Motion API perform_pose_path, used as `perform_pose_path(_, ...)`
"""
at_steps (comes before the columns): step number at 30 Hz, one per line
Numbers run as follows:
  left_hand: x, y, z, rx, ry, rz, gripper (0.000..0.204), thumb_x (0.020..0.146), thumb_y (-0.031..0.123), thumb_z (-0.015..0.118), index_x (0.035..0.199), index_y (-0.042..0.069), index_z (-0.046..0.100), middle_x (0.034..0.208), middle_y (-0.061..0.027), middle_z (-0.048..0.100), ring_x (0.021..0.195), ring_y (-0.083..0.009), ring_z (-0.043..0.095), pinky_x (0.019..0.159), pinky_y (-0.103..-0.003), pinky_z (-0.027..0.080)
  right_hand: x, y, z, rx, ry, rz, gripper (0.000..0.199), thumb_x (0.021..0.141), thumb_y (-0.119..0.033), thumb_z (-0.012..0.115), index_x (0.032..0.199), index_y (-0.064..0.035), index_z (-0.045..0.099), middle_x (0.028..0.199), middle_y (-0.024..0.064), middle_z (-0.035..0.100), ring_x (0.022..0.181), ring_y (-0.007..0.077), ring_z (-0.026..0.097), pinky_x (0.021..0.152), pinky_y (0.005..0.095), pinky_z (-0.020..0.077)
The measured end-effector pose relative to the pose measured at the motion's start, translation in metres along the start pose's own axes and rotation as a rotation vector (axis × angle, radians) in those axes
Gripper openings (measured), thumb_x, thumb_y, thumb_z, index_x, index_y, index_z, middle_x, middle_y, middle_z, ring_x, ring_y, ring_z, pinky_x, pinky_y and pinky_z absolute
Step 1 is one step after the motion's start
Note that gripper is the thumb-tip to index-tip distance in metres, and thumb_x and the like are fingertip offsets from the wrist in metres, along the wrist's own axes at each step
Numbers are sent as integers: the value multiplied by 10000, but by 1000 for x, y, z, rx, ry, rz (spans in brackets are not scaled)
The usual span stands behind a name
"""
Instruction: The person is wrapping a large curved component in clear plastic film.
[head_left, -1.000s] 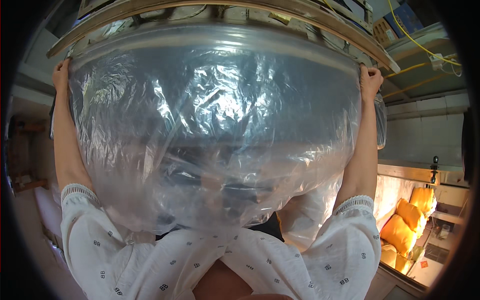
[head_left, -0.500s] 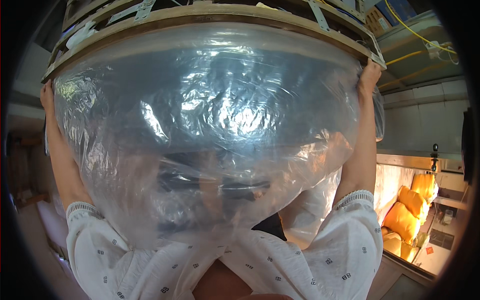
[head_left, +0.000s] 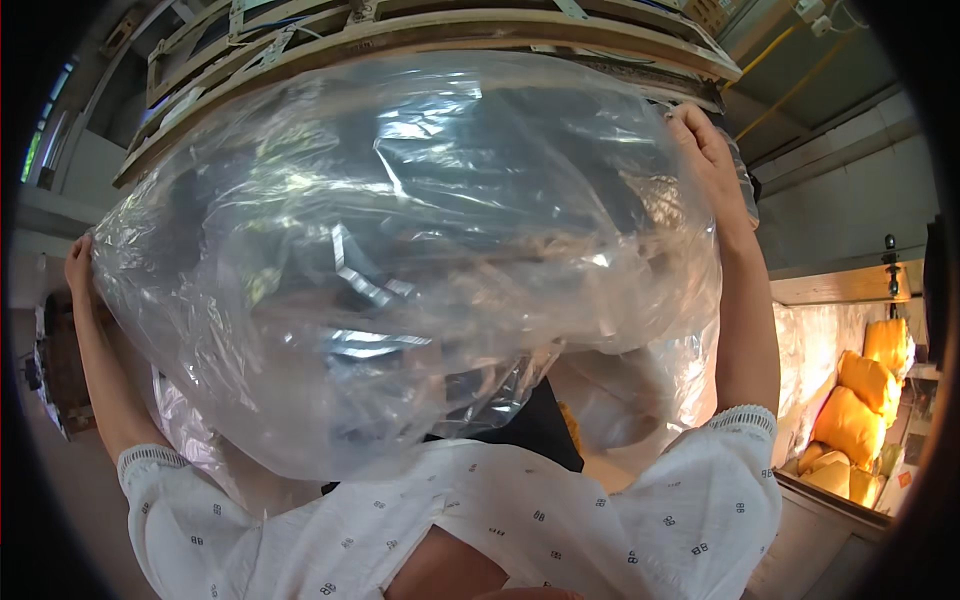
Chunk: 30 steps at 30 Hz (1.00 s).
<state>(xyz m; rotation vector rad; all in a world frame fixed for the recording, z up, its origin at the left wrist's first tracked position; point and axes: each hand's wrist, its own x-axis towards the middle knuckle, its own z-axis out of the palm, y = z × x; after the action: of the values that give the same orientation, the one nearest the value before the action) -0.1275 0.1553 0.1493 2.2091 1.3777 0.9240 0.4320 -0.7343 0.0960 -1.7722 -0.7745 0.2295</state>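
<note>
A large clear plastic bag or sheet (head_left: 420, 250) spreads across the whole space between my raised arms, shiny and wrinkled. At the far left, my left hand (head_left: 79, 264) is closed on its edge. My right hand (head_left: 700, 148) grips the upper right edge, fingers curled, just below the end of a wooden frame (head_left: 430, 44). The far edge of the plastic lies against or just under that slatted frame; I cannot tell whether it is fastened there. Dark shapes show through the film. Its near part hangs down in folds before my chest.
Metal brackets (head_left: 237, 18) are fixed to the wooden frame. Yellow-orange bundles (head_left: 850, 410) are piled in a brightly lit area at the right. A yellow cable (head_left: 765, 55) runs along the upper right. More clear plastic (head_left: 690, 385) hangs beside my right arm.
My left hand has moved down and away from the frame's left end, pulling the plastic outward. The right hand has shifted slightly left, off the frame's corner. The plastic has new folds.
</note>
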Motion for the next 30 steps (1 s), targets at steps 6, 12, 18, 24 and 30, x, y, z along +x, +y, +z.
perform_pose_path(6, -103, 199, 81, 713, 364, 606, 491, 835, 370, 600, 1201, 45, 561, 1170, -168, 588, 1100, -321, 545, 924, -389, 423, -37, -61, 8, -111, 230, -214, 105, 910, -110, 545, 845, -52, 486, 745, -60, 408, 702, 44, 367, 631, 185, 335)
perform_pose_path(12, -430, 472, 149, -773, -884, 1065, 408, 797, 162, 640, 1187, 69, 564, 1121, -53, 578, 947, -159, 556, 848, -314, 452, -38, -43, -11, -79, 198, -189, 93, 921, -136, 526, 875, -58, 506, 780, -56, 452, 737, 35, 404, 653, 178, 349)
perform_pose_path(18, -499, 423, 199, 311, -390, 1780, 425, 724, 176, 652, 1124, 91, 535, 1140, -52, 535, 1019, -197, 525, 759, -311, 418, -35, -55, -25, 154, 42, -42, 146, 946, -183, 508, 888, -69, 577, 776, -73, 480, 723, 0, 412, 631, 143, 330)
perform_pose_path(24, -518, 399, 207, 149, -313, 1366, 334, 738, 108, 586, 1067, 92, 532, 1145, -44, 527, 1028, -171, 512, 740, -265, 420, -32, -60, -28, 27, 146, -97, 164, 943, -176, 520, 975, -40, 605, 869, -45, 563, 793, 21, 485, 707, 159, 387)
perform_pose_path(30, -521, 402, 208, -32, -221, 1245, 354, 719, 116, 607, 1064, 90, 535, 1153, -74, 533, 1036, -199, 539, 698, -275, 474, -33, -62, -40, -82, 142, -81, 206, 940, -200, 508, 1013, -30, 601, 894, -30, 563, 818, 43, 483, 734, 185, 385)
